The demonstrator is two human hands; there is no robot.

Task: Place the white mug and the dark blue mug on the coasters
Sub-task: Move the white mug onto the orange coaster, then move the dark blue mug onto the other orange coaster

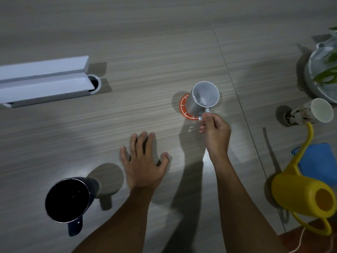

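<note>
A white elongated plastic box (43, 81) lies far left on the grey wood-grain tabletop (145, 42). At right: a yellow plastic watering can (300, 196), folded blue cloth (321, 159), patterned mug (310, 114), potted green plant (324, 70).

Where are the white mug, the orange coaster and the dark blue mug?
White ceramic mug (197, 104): head view, outer wall.
Round orange coaster (182, 105): head view, exposed left edge.
Dark blue glossy mug (66, 199): head view, dark interior.

Grey wood-grain table (164, 42) bearing: orange coaster (182, 105) | dark blue mug (67, 199) | yellow watering can (299, 194) | blue cloth (317, 159) | left hand (142, 161) pressing flat
</note>
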